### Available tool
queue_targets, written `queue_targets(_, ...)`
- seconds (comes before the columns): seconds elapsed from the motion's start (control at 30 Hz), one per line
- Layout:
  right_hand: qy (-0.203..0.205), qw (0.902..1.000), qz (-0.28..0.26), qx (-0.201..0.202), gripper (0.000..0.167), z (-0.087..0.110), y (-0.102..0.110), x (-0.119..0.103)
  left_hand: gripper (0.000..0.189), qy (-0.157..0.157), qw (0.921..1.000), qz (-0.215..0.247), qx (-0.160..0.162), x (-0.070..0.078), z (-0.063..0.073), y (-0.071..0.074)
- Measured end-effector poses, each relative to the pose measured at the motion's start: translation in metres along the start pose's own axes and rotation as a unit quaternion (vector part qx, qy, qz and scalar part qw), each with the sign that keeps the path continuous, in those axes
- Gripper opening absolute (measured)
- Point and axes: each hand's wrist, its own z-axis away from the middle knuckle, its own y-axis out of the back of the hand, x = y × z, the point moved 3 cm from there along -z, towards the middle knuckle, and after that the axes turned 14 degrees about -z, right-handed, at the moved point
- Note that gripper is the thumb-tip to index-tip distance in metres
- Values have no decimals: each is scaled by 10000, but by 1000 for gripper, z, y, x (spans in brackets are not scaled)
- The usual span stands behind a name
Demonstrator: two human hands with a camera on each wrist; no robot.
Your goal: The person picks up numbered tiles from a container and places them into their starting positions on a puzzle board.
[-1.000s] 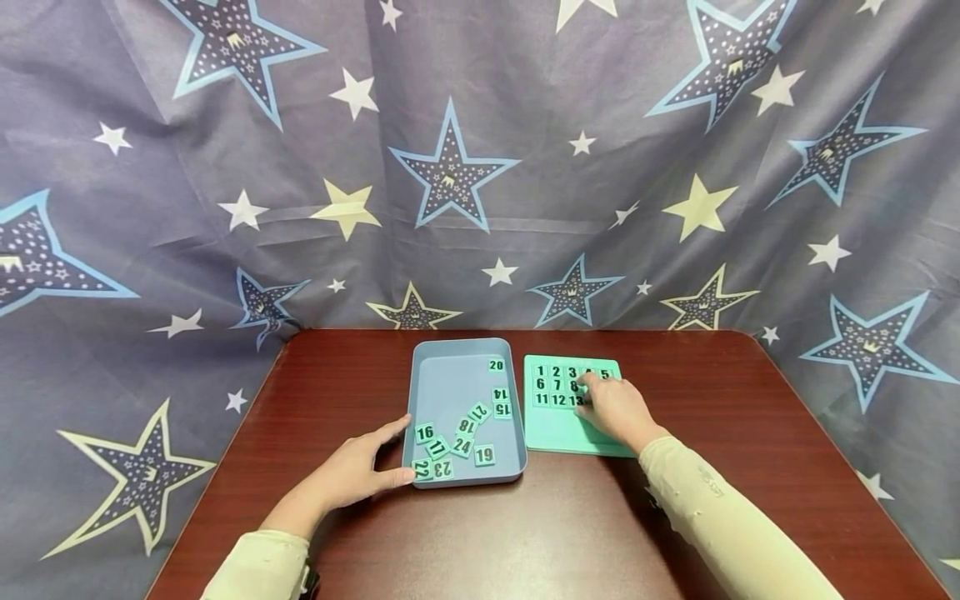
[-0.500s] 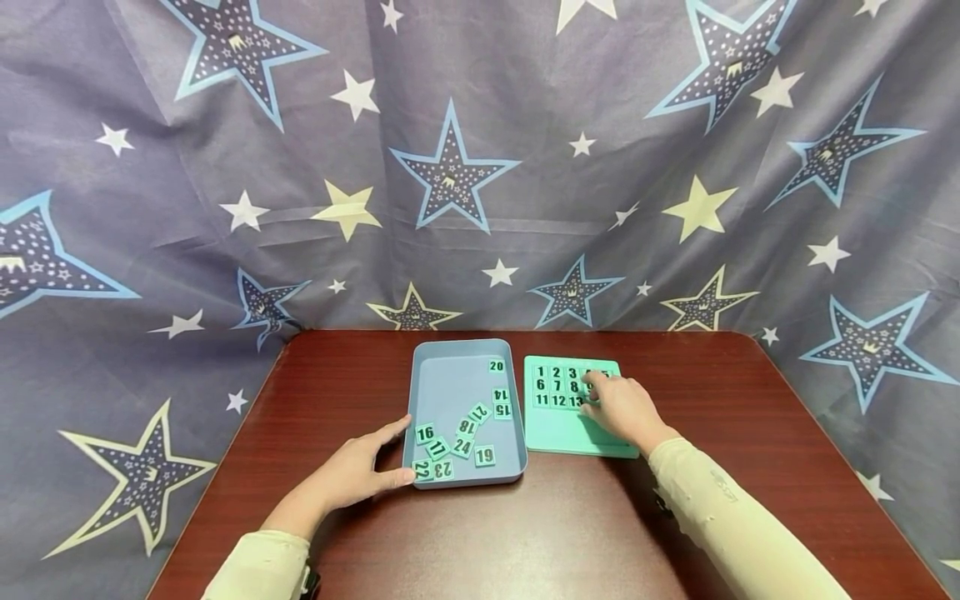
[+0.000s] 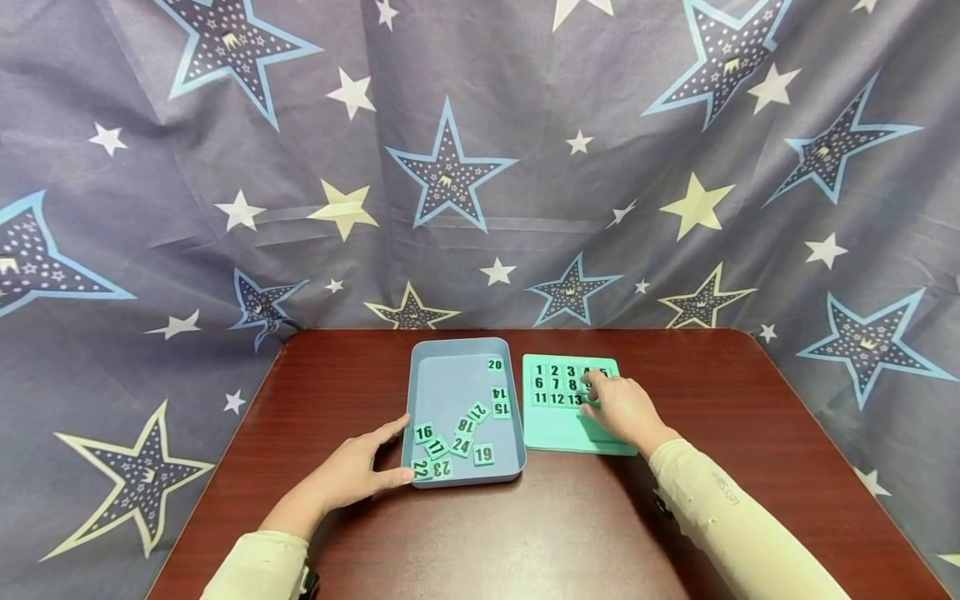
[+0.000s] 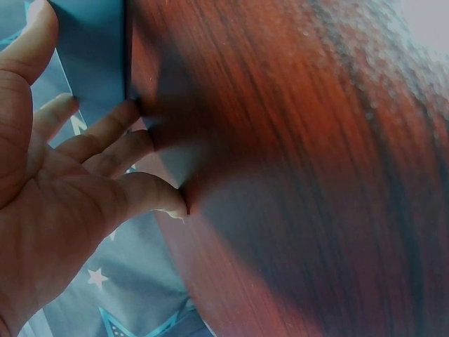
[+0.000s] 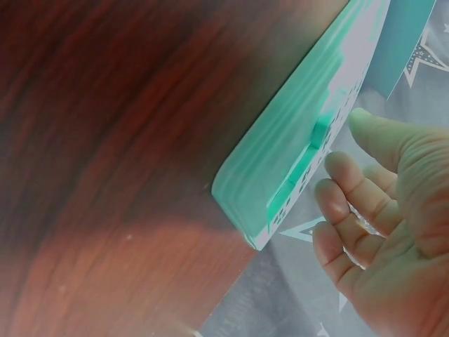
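A blue-grey tray (image 3: pixel 463 360) holds several loose green number tiles, among them 20 (image 3: pixel 495 365), 16 (image 3: pixel 424 432) and 19 (image 3: pixel 483 454). Some lie turned or upside down. My left hand (image 3: pixel 352 473) rests against the tray's left side, thumb and index finger spread along its edge. Beside the tray lies a mint-green board (image 3: pixel 562 429) with number tiles in rows; 1 to 3, 6 to 8 and 11 to 13 can be read. Over the board's right part is my right hand (image 3: pixel 624 408), hiding several spots. In the right wrist view its fingers are loosely bent, thumb apart, nothing visible between them.
Both tray and board lie on a dark red wooden table (image 3: pixel 450 542), near its far edge. Behind the table hangs a grey curtain (image 3: pixel 480 275) with stars. A narrow gap separates tray and board.
My right hand has shifted slightly to the right over the board, uncovering more of the 8 and 13 tiles. My left hand and the tray stay in place.
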Motion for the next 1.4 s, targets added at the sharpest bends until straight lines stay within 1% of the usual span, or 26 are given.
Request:
queue_targets(0.17,99,9999,-98,6,45,0,1,-4,92,23,10000,5,-29,-1,0,-1)
queue_targets(0.33,251,9995,-198,36,44,-1,1,-12,93,-23,10000,-6,-18,0,-1,-1)
queue_targets(0.53,413,9984,-395,26,43,-6,0,-31,92,-43,10000,-34,5,0,-2,0)
queue_targets(0.77,400,9946,-938,-187,43,-13,-5,-65,93,-11,10000,11,-59,1,-3,-1)
queue_targets(0.87,523,9913,-1177,-260,42,-14,-9,-84,93,-7,10000,12,-56,1,-3,0)
queue_targets(0.93,692,9889,-1272,-323,41,-14,-13,-98,93,-13,10000,-1,-44,2,-2,0)
queue_targets(1.1,1286,9809,-1300,-657,39,-9,-33,-133,93,0,10000,-28,-18,0,-1,0)
queue_targets(1.2,1529,9759,-1309,-849,37,-6,-44,-151,93,-10,10000,-16,-23,-1,-1,-1)
queue_targets(1.3,1634,9749,-1213,-900,34,-4,-53,-162,93,-16,10000,22,-26,-2,-1,-1)
queue_targets(1.4,1613,9758,-1150,-930,33,-4,-58,-167,93,-19,10000,22,-6,-2,-1,-1)
